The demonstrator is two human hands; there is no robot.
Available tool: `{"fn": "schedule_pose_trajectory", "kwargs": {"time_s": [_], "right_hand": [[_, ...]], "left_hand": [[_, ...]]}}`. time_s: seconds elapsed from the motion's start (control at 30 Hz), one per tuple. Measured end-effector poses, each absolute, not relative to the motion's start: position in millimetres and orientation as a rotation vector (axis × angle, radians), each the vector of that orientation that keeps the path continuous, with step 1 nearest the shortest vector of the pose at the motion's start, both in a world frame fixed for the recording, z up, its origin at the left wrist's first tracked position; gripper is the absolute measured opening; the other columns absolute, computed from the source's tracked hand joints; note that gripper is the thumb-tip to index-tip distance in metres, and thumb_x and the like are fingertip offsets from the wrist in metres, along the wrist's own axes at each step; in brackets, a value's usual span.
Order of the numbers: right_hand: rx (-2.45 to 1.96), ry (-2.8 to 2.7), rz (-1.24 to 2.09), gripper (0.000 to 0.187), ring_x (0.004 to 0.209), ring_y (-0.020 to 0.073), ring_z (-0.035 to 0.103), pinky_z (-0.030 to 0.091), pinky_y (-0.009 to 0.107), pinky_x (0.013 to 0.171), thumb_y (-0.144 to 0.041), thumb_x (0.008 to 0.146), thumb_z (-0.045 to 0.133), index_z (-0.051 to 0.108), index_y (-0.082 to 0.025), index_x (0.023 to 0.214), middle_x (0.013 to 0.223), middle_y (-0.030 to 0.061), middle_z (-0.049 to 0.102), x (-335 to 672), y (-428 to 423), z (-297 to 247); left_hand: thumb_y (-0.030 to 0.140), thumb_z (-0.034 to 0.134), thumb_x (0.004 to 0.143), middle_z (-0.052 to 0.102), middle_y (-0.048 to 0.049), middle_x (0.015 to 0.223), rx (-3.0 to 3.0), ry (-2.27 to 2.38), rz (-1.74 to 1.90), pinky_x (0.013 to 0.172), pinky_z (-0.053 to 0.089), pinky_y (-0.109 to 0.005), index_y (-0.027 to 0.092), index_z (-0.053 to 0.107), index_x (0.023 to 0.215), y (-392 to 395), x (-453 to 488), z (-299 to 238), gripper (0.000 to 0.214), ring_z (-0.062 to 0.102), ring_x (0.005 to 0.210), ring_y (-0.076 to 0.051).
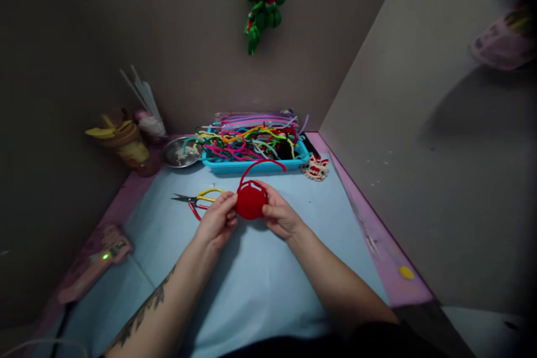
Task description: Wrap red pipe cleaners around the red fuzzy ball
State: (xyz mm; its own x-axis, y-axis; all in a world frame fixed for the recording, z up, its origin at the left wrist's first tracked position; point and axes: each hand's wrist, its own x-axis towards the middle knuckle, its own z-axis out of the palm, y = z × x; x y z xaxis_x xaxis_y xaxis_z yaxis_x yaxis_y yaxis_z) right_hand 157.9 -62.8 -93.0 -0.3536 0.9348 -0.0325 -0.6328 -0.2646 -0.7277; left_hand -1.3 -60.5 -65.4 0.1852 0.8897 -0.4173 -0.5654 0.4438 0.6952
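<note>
Between both hands is a round red piece made of pipe cleaner, with small gaps along its upper rim and a loose red end curving up from it. My left hand pinches its left edge. Closed on the right edge, my right hand has its thumb in front and its fingers behind. Just left of my left hand lie scissors with yellow and red handles, their blades pointing left. Parts of the handles are hidden behind that hand.
A blue tray heaped with coloured pipe cleaners stands at the back, between a metal bowl and a lion-face ornament. A pink glue gun with a green light rests at left. Walls enclose the light-blue tabletop.
</note>
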Motion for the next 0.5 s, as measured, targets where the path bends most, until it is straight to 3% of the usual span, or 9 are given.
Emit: {"fn": "schedule_pose_trajectory", "kwargs": {"time_s": [0.2, 0.33, 0.5], "right_hand": [[-0.66, -0.828, 1.753, 0.073, 0.107, 0.0239, 0.061, 0.047, 0.04, 0.097, -0.023, 0.053, 0.084, 0.053, -0.026, 0.119, 0.115, 0.0043, 0.066, 151.1, -62.0, -98.0], [-0.878, -0.891, 1.485, 0.075, 0.116, 0.0258, 0.054, 0.042, 0.045, 0.099, -0.027, 0.054, 0.083, 0.048, -0.031, 0.121, 0.123, 0.0056, 0.059, 156.1, -60.6, -99.4], [-0.947, -1.023, 1.142, 0.04, 0.127, 0.0243, 0.044, 0.034, 0.045, 0.106, -0.033, 0.068, 0.075, 0.057, -0.028, 0.103, 0.133, 0.0053, 0.048, 155.7, -64.6, -98.9]], "left_hand": [[0.031, 0.081, 0.06, 0.043, 0.0118, 0.049, 0.584, 0.944, 1.11, 0.038, 0.017, -0.013, 0.019, 0.05, 0.087, -60.5, -4.0, -64.1, 0.043, 0.029, 0.037, -0.001], [0.029, 0.075, 0.067, 0.058, 0.0055, 0.062, 1.005, 1.083, 1.249, 0.049, 0.034, -0.016, 0.019, 0.05, 0.085, -64.7, -6.6, -57.2, 0.032, 0.05, 0.051, -0.006], [0.027, 0.065, 0.076, 0.054, 0.0051, 0.064, 1.457, 1.276, 1.233, 0.052, 0.034, -0.02, 0.02, 0.049, 0.079, -70.8, -5.3, -58.9, 0.018, 0.049, 0.055, -0.009]]}}
